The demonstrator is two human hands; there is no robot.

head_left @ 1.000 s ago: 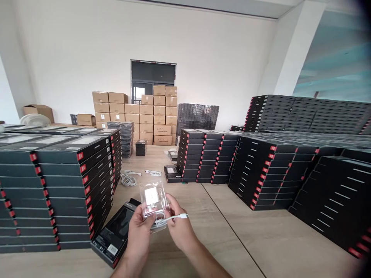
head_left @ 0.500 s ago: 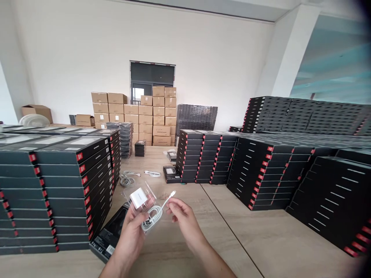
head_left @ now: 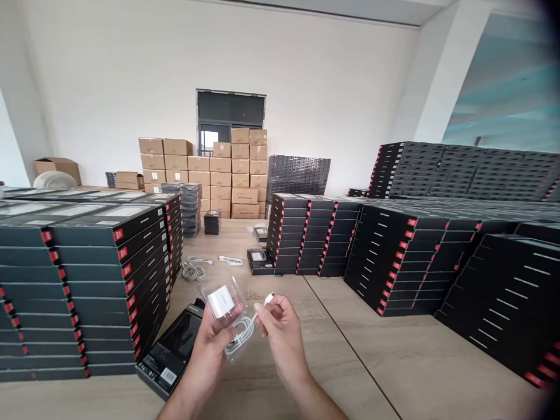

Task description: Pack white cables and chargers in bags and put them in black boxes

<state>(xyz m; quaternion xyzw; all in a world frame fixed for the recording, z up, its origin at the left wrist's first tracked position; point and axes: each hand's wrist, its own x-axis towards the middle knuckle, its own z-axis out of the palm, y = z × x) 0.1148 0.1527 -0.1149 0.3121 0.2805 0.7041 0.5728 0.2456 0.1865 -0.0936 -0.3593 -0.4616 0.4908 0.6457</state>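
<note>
In my left hand (head_left: 210, 344) is a clear plastic tray (head_left: 242, 287), gripped from its left side. A white charger plug (head_left: 221, 301) sits in the tray's upper part, and a coiled white charging cable (head_left: 241, 337) lies in the lower part under my left thumb. My right hand (head_left: 284, 332) pinches the cable near its connector (head_left: 268, 298), which points up and away from the coil. A black box (head_left: 172, 350) with a window and a barcode label lies on the table, partly behind my left hand and forearm.
Tall stacks of black boxes with red marks stand at left (head_left: 100, 297) and right (head_left: 394, 262). Loose cables (head_left: 193, 270) and a small windowed box (head_left: 260, 262) lie ahead on the wooden table (head_left: 324, 350). Brown cartons (head_left: 219, 175) are piled by the wall.
Both hands and the tray have shifted slightly right. My right fingers have moved up the cable and closed around it just below the connector; more of the black box shows.
</note>
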